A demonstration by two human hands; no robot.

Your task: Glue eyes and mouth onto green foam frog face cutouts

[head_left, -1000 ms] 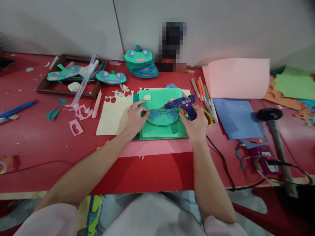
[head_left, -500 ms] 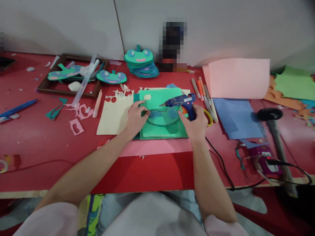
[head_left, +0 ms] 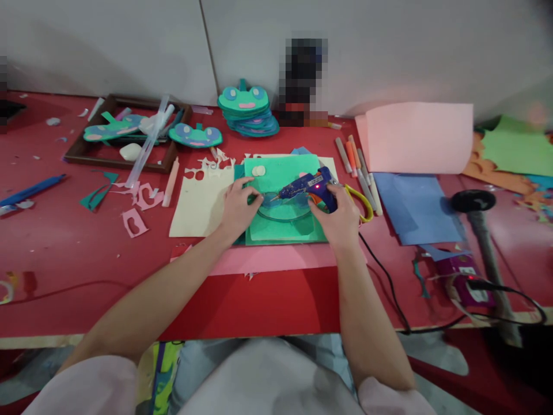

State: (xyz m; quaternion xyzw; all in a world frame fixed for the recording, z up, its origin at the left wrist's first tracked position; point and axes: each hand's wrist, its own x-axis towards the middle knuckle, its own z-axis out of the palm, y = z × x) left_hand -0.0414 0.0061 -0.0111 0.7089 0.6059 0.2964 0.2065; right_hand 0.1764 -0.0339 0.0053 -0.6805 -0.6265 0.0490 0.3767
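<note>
My right hand (head_left: 341,219) is wrapped round the grip of a blue glue gun (head_left: 305,185), whose small red light is lit. The nozzle points left, over the left blue eye patch of a green frog-face cutout (head_left: 285,213). My left hand (head_left: 238,208) pinches this cutout at its left edge. Beneath it lie green foam sheets (head_left: 276,233), with small white ovals (head_left: 258,171) near their upper left corner. The gun hides part of the cutout's right eye. Yellow-handled scissors (head_left: 365,203) lie partly behind my right hand.
Finished frog faces stand in a stack (head_left: 248,109); another frog face (head_left: 196,136) lies beside a brown frame (head_left: 118,164). Markers (head_left: 355,158), pink sheets (head_left: 419,138) and blue sheets (head_left: 417,207) lie right. The gun's black cord (head_left: 391,276) runs toward a purple box (head_left: 464,279).
The glue gun first lifted its nozzle off the cutout, then moved left and down, bringing the tip over the left eye patch. My left hand has stayed in place.
</note>
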